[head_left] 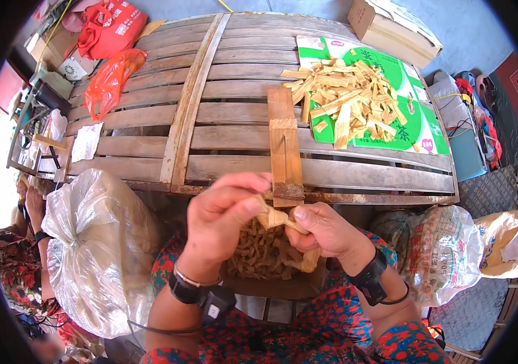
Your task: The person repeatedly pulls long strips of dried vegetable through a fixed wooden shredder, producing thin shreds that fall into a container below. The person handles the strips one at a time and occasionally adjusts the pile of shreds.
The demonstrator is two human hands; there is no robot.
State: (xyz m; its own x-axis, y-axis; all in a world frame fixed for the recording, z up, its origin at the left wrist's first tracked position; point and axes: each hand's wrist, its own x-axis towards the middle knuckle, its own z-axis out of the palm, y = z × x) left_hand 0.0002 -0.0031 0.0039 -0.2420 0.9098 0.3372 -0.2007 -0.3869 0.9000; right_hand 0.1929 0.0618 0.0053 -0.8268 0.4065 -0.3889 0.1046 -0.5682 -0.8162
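In front of my lap, both hands grip one pale tan, flat strip with a knot-like fold at its middle. My left hand pinches its left end between thumb and fingers. At the other end, my right hand closes around it, thumb on top, and a tail of strip hangs below that hand. Underneath is a box of many small, twisted tan pieces. Just beyond the hands, a narrow wooden board juts over the table's near edge. What the strip is made of, I cannot tell.
The slatted wooden table carries a pile of loose tan strips on a green printed cardboard sheet. Red bags lie far left. Stuffed plastic sacks flank me. A person's arm shows at far left.
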